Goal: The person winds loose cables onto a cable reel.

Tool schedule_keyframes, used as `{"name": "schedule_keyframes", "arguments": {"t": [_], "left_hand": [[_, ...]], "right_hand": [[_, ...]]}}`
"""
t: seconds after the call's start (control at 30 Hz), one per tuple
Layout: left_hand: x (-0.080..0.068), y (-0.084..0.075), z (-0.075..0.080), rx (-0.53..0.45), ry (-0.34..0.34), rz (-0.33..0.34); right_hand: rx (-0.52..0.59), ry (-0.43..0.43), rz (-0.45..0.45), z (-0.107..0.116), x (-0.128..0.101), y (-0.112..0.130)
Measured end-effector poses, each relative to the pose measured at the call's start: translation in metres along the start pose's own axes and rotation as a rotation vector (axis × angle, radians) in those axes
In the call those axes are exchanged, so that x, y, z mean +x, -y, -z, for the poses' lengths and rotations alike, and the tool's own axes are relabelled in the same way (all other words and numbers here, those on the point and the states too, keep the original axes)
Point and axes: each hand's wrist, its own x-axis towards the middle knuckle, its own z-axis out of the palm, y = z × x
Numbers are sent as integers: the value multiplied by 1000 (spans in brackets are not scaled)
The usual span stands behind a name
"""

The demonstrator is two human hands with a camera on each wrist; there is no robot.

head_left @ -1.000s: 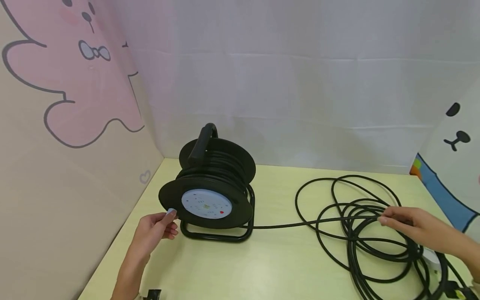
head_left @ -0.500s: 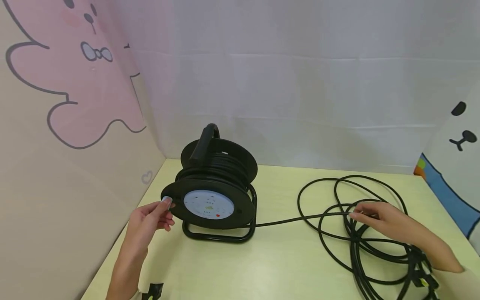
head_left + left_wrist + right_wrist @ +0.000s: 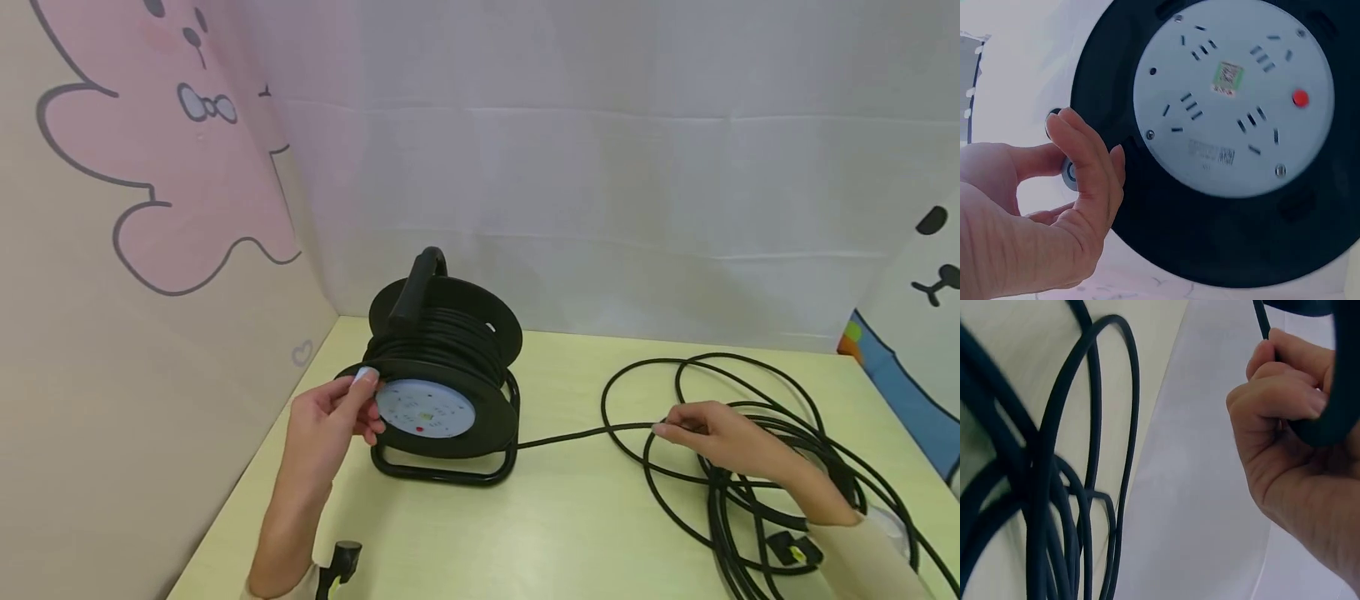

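A black cable reel (image 3: 480,417) stands on its frame at the left of the yellow-green table (image 3: 570,517), with a pale blue socket plate (image 3: 425,408) facing me. My left hand (image 3: 352,404) pinches the small winding knob (image 3: 365,375) on the front flange's upper left rim. The left wrist view shows the fingers (image 3: 1085,162) curled round that knob (image 3: 1069,175) beside the socket plate (image 3: 1235,94). My right hand (image 3: 701,433) grips the black cable (image 3: 577,436) that runs taut from the reel. In the right wrist view its fingers (image 3: 1285,394) are closed on the cable (image 3: 1325,419).
Loose cable loops (image 3: 757,492) lie piled at the right of the table, with a black plug (image 3: 787,550) near my right sleeve. The reel's carry handle (image 3: 416,287) sticks up. A pink cartoon panel (image 3: 150,167) walls the left; a white cloth (image 3: 600,208) hangs behind.
My left hand has carried the knob up the rim and the reel has turned clockwise. My right hand has slid left along the cable, toward the reel.
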Motion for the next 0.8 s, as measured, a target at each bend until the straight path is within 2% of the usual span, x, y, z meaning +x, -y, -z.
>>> {"name": "schedule_keyframes", "arguments": {"t": [0.2,0.37,0.67,0.8], "left_hand": [[-6,-7,-18,-9,30,-55],[-8,-10,-29,-32,83,-72],[-10,-9,-43,-86,178,-44],[-12,-6,-51,-144,237,-23]], "right_hand": [[68,60,12,-14,11,7],[119,115,17,-25,18,9],[233,240,23,-38,27,15],[229,258,55,-43,31,16]]}}
